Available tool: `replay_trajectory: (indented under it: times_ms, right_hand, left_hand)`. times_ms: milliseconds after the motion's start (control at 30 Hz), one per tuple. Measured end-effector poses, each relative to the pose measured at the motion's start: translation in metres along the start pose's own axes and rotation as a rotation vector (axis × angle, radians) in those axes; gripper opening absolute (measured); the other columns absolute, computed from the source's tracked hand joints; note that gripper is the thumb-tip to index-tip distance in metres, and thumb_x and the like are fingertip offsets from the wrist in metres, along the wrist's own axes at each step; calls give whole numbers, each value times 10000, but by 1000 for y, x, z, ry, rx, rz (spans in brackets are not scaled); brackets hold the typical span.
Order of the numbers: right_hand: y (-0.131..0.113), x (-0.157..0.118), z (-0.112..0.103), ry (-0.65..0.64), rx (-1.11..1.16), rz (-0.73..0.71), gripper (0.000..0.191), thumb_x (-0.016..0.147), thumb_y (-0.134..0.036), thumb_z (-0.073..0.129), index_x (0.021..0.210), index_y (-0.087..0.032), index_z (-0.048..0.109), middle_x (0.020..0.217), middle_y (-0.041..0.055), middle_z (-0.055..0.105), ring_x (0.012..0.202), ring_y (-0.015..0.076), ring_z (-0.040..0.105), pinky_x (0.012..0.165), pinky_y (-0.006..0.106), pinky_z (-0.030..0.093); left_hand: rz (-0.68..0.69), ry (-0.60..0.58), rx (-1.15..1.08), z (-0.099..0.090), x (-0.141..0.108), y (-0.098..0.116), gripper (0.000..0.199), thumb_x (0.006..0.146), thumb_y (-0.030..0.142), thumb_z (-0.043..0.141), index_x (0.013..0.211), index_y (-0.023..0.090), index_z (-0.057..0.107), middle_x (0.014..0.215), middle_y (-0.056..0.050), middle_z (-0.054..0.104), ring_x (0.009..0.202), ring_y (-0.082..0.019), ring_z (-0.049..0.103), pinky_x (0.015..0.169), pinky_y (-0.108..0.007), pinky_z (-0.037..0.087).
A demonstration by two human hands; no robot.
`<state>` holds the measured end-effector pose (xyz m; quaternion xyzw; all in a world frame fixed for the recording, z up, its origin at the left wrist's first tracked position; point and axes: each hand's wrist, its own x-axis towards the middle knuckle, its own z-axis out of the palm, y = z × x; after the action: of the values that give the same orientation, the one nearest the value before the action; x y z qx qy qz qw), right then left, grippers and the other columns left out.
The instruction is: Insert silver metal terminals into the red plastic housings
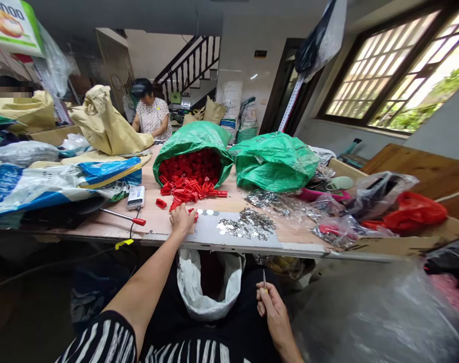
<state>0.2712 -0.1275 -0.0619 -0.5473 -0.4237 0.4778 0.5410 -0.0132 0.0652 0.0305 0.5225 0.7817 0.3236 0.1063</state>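
My left hand (181, 222) rests on the table (229, 202) at the front edge of a heap of red plastic parts (187, 188). Its fingers are curled down on a red part (193, 214); the exact grip is partly hidden. The heap spills from the mouth of a green woven sack (193, 132) lying on its side. Low over my lap, my right hand (272, 306) is closed round a small pointed tool (264, 281) with a metal tip and a bit of yellow at its grip. Small silvery metal pieces (256, 222) lie on a grey sheet (207, 233) right of my left hand.
An open white sack (210, 305) sits between my knees under the table edge. A second green sack (277, 161) stands right of the first. A white device (135, 196) and a red-tipped rod (127, 217) lie left. A co-worker (153, 113) sits across the table.
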Motion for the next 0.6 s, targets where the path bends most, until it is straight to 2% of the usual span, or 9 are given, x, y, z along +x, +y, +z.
replay_trajectory:
  times_ms: [200, 333, 467, 600]
  right_hand:
    - [1, 0, 2, -32, 64, 29, 384, 791, -553, 590, 908, -190, 542, 620, -62, 415, 416, 34, 285, 397, 183, 239]
    - [4, -1, 1, -38, 83, 18, 388, 816, -552, 560, 980, -202, 528, 615, -69, 410, 406, 29, 261, 387, 175, 216]
    - [7, -3, 2, -16, 63, -6, 371, 858, -547, 500, 1018, -213, 506, 611, -68, 412, 406, 43, 281, 376, 178, 236]
    - [7, -3, 5, -31, 19, -41, 342, 875, -539, 474, 969, -210, 499, 656, -49, 457, 449, 64, 366, 422, 196, 322]
  left_hand:
    - [43, -73, 59, 5, 5, 3, 333, 761, 389, 587, 1026, 207, 673, 1136, -137, 648, 1140, -351, 498, 920, -460, 393]
    - [105, -82, 38, 7, 1, 3, 336, 770, 342, 592, 1070, 205, 652, 1081, -133, 667, 1127, -326, 515, 917, -434, 395]
    - [176, -93, -33, 11, -4, 1, 402, 772, 272, 602, 1163, 181, 592, 1110, -134, 641, 1129, -283, 523, 942, -389, 389]
    - [204, -116, -144, 15, -10, 1, 380, 747, 185, 607, 1127, 191, 593, 1125, -120, 598, 1034, -259, 568, 907, -381, 419]
